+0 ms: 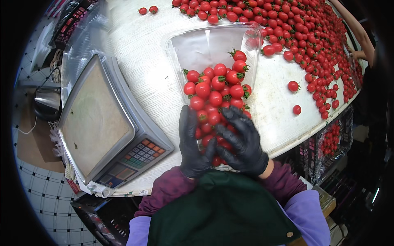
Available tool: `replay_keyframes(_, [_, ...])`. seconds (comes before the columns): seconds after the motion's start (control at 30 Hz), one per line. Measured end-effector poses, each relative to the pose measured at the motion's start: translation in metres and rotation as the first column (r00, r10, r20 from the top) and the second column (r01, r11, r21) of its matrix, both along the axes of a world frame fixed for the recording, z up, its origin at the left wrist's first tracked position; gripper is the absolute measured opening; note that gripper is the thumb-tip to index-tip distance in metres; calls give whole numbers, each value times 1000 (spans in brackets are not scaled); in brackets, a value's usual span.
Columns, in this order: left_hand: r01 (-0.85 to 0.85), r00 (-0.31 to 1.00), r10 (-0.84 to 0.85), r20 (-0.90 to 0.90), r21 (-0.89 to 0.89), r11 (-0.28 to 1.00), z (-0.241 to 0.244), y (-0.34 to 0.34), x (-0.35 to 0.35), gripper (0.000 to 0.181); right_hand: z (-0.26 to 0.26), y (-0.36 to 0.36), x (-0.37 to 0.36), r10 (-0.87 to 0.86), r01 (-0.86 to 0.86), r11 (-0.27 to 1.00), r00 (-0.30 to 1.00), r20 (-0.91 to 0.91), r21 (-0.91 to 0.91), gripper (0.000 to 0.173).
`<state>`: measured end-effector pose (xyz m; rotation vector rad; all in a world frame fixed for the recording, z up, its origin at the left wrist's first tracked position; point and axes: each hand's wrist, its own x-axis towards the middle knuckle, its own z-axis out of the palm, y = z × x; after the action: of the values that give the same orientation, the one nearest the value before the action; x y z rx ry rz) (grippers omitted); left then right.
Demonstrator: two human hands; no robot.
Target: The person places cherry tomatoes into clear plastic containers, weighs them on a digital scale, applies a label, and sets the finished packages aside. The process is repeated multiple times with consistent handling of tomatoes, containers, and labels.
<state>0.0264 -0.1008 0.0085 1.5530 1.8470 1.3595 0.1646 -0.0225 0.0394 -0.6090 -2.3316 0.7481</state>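
Both my hands wear black gloves. My left hand [195,144] lies along the left side of a heap of cherry tomatoes [215,98], palm turned inward. My right hand [243,141] rests on the heap's right side with bent fingers over the fruit. Between them the tomatoes reach back toward my apron. The far part of the heap lies in a clear plastic clamshell container [197,41], whose far half shows bare. Whether the near tomatoes lie in the container too is hidden by my hands. Neither hand is plainly closed around a tomato.
A digital scale [95,117] stands on the white table [144,55] at left, before stacked clear containers [89,33]. A large pile of tomatoes [295,27] covers the far right; a few lie loose. Another person's arm [357,30] reaches in there. A lined crate [331,141] of tomatoes sits below the edge.
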Motion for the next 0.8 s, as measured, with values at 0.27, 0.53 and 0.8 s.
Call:
replay_keyframes(0.27, [-66, 911, 43, 411, 43, 997, -3, -2, 2, 68, 10, 49, -51, -52, -28, 973, 941, 335, 230, 52])
replay_keyframes(0.53, [-36, 943, 20, 331, 43, 998, 0, 4, -5, 51, 7, -1, -15, -54, 47, 998, 979, 195, 42, 37])
replay_keyframes(0.8, [85, 995, -79, -62, 111, 990, 7, 6, 1, 51, 19, 11, -9, -56, 62, 998, 971, 233, -18, 39])
